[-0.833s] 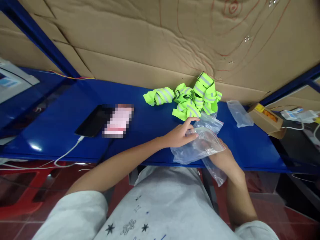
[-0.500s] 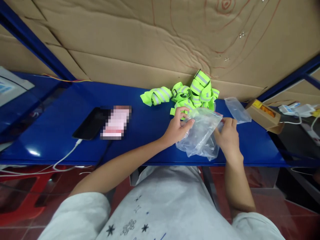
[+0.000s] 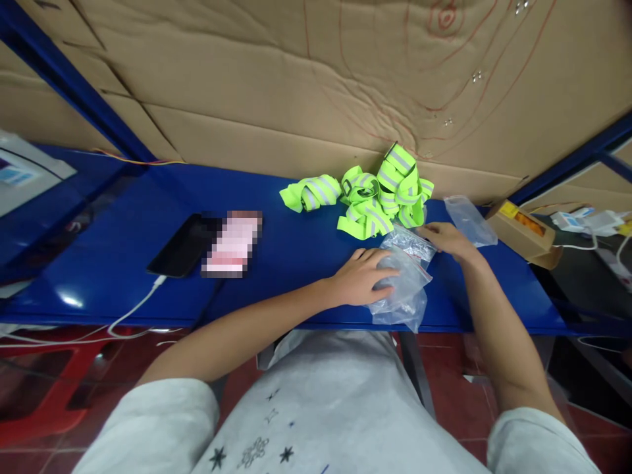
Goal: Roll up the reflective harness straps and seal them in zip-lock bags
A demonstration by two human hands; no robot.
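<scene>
Two open hands bear on the clear bag (image 3: 407,289) at the near edge of the table (image 3: 306,257): your left hand (image 3: 363,280) lies flat upon it and your right hand (image 3: 447,238) touches its far mouth unclenched, so flattening appears in hand, and the next move calls for a pinch there.

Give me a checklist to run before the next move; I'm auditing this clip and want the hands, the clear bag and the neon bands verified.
1. Left hand flat on the clear plastic zip bag: ok.
2. Right hand at that bag's red-striped mouth: ok; pinching it, cannot tell.
3. Pile of neon yellow-green reflective bands on the blue table, just behind the bag: ok.
4. Bag clear of the table's front edge: not ok, its near end lies at the edge.
5. Black phone apart from both hands: ok.
</scene>
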